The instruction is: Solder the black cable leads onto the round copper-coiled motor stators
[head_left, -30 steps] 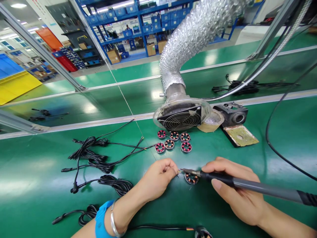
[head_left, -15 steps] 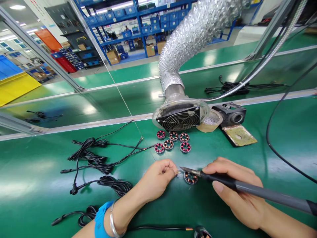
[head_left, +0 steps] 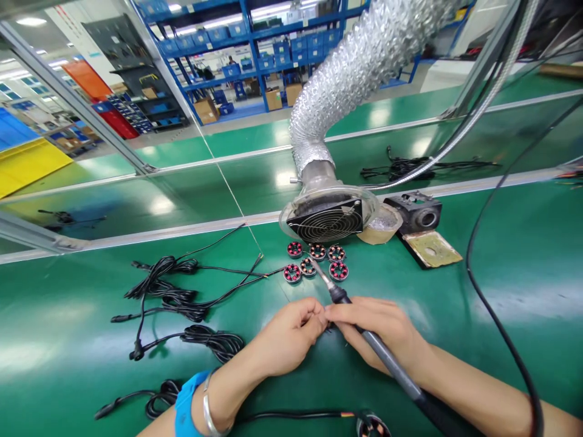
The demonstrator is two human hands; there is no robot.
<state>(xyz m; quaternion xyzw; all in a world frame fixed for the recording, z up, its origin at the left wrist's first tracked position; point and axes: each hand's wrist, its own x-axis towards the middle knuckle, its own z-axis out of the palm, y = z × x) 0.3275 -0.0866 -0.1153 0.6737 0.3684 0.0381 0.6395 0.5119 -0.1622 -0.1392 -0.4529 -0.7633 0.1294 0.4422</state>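
My left hand [head_left: 289, 337] has its fingertips pinched on a thin wire end just in front of my right hand. A blue band and a metal bangle sit on that wrist. My right hand [head_left: 380, 334] grips a soldering iron [head_left: 392, 367]. The iron's tip [head_left: 316, 267] points away from me and reaches the cluster of red and copper stator coils [head_left: 315, 261]. The two hands' fingertips touch. My right hand covers the spot where a single coil lay.
A fume duct with a fan grille [head_left: 325, 223] stands behind the coils, and an iron stand [head_left: 414, 211] with its sponge plate [head_left: 432, 249] is to the right. Black cable bundles [head_left: 175, 294] lie to the left. Another coil with a cable [head_left: 371, 428] sits at the bottom edge.
My right hand slid left over the single coil and swung the iron, so its tip now points away toward the coil cluster instead of leftward. My left hand stayed in place.
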